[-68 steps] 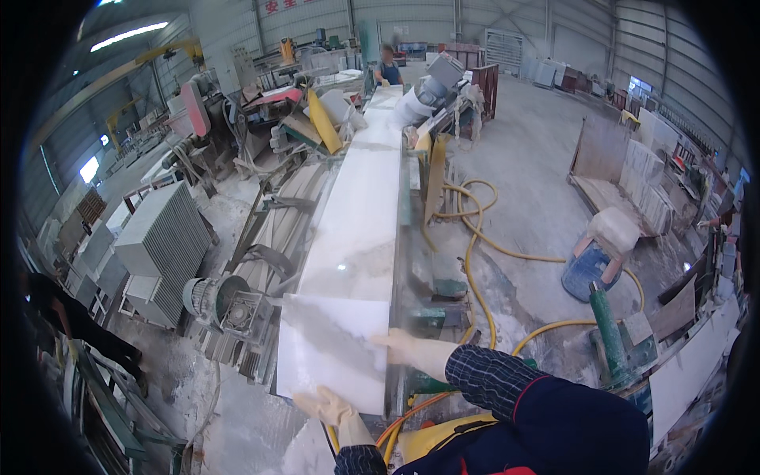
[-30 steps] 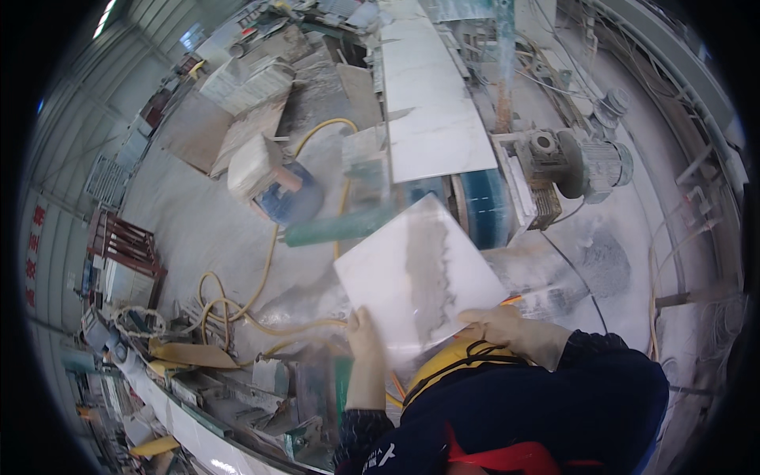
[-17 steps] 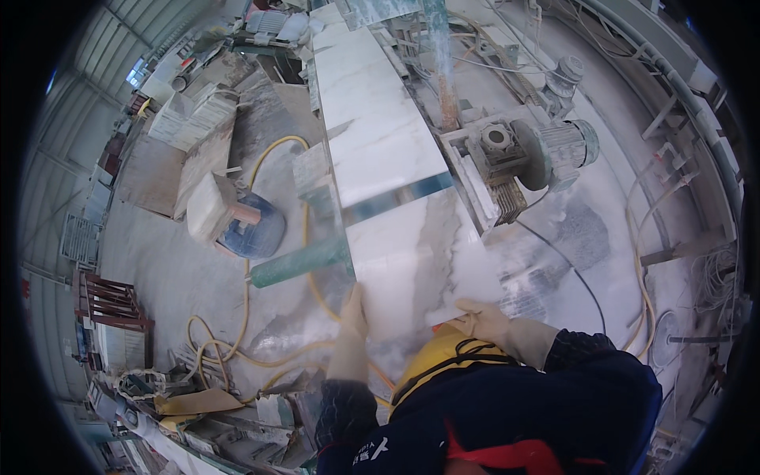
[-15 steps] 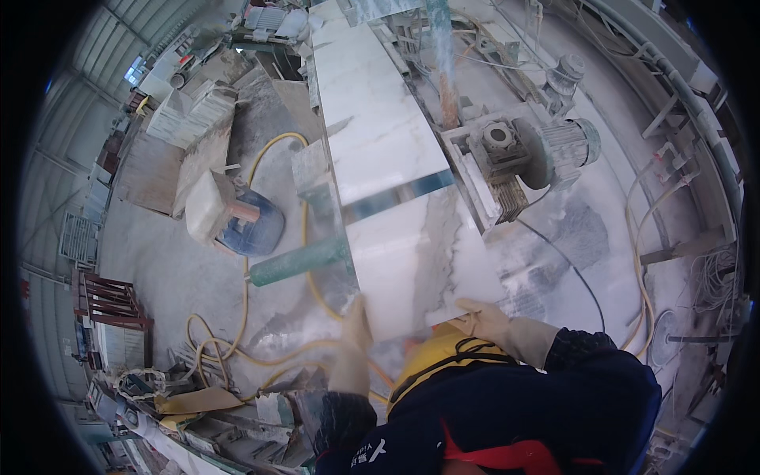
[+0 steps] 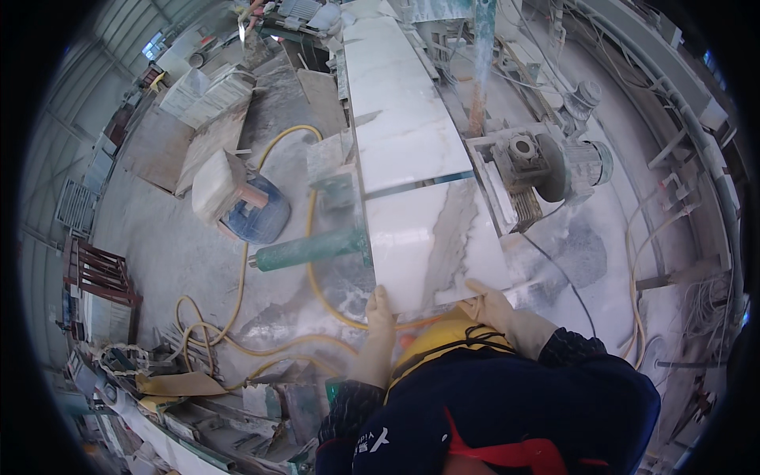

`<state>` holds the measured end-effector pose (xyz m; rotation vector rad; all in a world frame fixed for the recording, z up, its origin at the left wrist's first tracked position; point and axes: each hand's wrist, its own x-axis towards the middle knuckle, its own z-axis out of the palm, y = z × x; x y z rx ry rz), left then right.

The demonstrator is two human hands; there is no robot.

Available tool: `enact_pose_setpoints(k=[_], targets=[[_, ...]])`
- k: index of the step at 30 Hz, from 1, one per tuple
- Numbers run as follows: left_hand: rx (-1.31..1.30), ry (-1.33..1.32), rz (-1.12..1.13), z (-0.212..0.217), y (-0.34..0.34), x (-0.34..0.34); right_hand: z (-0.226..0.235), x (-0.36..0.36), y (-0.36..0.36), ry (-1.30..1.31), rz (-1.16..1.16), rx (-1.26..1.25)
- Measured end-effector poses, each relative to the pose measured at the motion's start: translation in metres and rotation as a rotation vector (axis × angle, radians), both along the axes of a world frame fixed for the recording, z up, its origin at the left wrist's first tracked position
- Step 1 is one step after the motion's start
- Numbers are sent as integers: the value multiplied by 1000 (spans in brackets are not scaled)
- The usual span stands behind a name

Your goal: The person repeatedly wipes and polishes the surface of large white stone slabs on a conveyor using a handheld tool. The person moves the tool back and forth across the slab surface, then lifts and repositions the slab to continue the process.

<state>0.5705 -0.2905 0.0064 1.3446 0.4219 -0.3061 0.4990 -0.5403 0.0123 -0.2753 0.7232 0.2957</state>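
A white marble slab with grey-brown veins lies flat on a conveyor bed in front of me. My left hand, in a cream rubber glove, grips its near left corner. My right hand, gloved alike, holds the near edge toward the right, the thumb and fingers at the rim; the fingers' undersides are hidden. Beyond a narrow dark gap lies a second, longer white marble slab, reaching away along the same bed.
A green roller juts out left of the bed. Past it stand a blue barrel and a yellow hose on the dusty floor. A grey motor sits right of the bed. Stone scraps lie at lower left.
The near slab has moved away from me, and the gap to the far slab has narrowed. Both hands have stayed on it. The whole view has shifted slightly.
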Motion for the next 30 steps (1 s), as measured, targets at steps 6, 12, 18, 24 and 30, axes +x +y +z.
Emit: enact_pose_setpoints(k=[6,12,18,24,30], targets=[[-27,10,28,-26,0,14,6,10,-2,38,5,-16],[-42,41,15,-21,-2,26,0,24,-3,91,2,-68],[-77,49,27,-17,-6,33,7,31,-4,21,-15,-49],[-50,55,1,-20,-9,43,-3,39,-9,64,19,-110],[191,-191,-141,-68,-4,59,-56,40,-24,-134,140,-206]])
